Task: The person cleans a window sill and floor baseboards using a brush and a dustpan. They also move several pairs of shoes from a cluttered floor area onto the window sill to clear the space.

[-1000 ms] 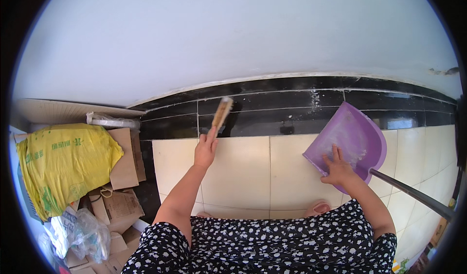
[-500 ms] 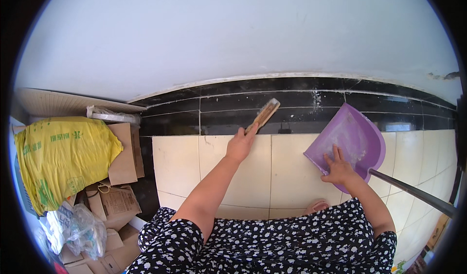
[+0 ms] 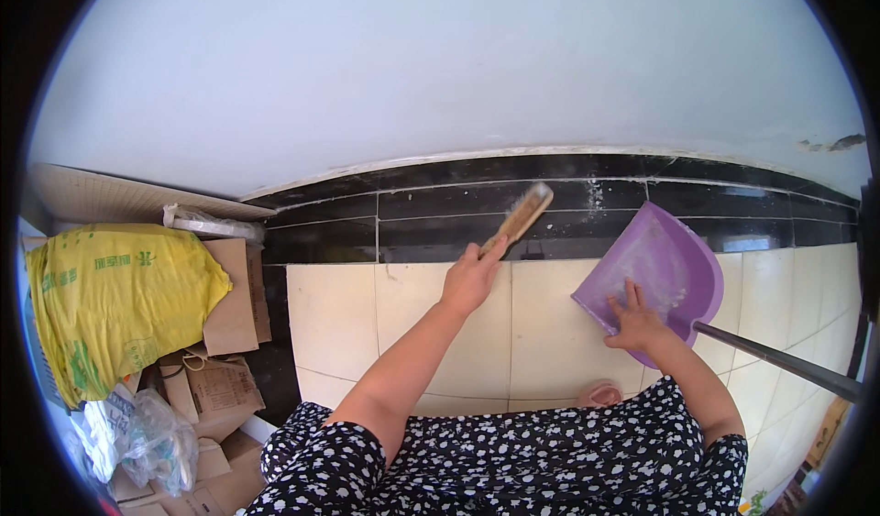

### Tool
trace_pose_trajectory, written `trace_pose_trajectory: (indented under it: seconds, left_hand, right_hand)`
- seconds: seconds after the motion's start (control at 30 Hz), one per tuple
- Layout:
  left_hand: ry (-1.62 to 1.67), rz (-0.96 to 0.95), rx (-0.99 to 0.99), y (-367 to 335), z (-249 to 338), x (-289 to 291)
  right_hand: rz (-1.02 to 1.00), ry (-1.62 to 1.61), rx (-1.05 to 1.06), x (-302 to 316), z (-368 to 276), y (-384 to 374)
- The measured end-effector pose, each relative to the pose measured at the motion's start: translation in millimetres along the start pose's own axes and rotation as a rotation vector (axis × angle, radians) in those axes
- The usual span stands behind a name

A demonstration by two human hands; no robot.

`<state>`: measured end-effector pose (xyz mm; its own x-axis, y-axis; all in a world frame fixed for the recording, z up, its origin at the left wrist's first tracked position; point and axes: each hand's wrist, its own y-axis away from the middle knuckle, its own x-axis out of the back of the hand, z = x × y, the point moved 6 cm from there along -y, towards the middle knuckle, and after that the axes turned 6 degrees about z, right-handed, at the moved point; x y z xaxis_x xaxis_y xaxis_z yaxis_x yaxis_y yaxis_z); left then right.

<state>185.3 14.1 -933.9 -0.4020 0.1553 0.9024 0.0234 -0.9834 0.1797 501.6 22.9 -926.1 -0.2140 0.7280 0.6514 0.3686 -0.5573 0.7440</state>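
Note:
My left hand point(image 3: 470, 278) is wrapped round the handle of a wooden brush point(image 3: 524, 215). Pale bristles, slightly blurred, lie over the black tile strip point(image 3: 458, 232) along the wall's foot. White crumbs of debris point(image 3: 594, 195) dot that strip between brush and dustpan. A purple dustpan point(image 3: 692, 264) stands to the right, its straight lip turned left toward the brush, with whitish dust on its inner face. Against its lower part rests my right hand point(image 3: 637, 322), fingers spread; whether the thumb grips the lip is hard to see. A dark metal pole point(image 3: 779, 363) runs from the pan to the right.
Cardboard boxes point(image 3: 225, 392), a full yellow bag point(image 3: 128, 301) and clear plastic bags point(image 3: 160, 443) crowd the left side. A white wall point(image 3: 458, 67) rises beyond the black tiles. Cream floor tiles point(image 3: 559, 333) lie before me, with a pink shoe point(image 3: 600, 393) near my clothing's hem.
My left hand has carried the brush a little to the right along the black tiles, toward the dustpan. My right hand and the dustpan stay nearly in place.

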Motion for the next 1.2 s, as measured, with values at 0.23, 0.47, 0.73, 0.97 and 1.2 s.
trace_pose_trajectory:
  seconds: [0.23, 0.47, 0.73, 0.97, 1.2]
  left_hand:
    - [0.093, 0.095, 0.047, 18.4, -16.8, 12.3]
    - [0.203, 0.525, 0.608, 64.5, -168.6, 30.4]
    - [0.362, 0.51, 0.447, 14.7, -78.1, -20.7]
    - [0.434, 0.055, 0.314, 1.1, 29.4, -35.2]
    - [0.307, 0.314, 0.502, 71.4, -78.7, -7.0]
  right_hand:
    - [0.027, -0.006, 0.018, -2.1, 2.9, -0.2]
    - [0.024, -0.06, 0.007, 4.1, -0.8, 1.8]
    - [-0.005, -0.015, 0.015, 4.1, -4.2, -1.5]
    - [-0.02, -0.016, -0.014, 6.8, -3.8, 2.1]
    - [0.008, -0.038, 0.007, -7.0, 2.4, -0.5]
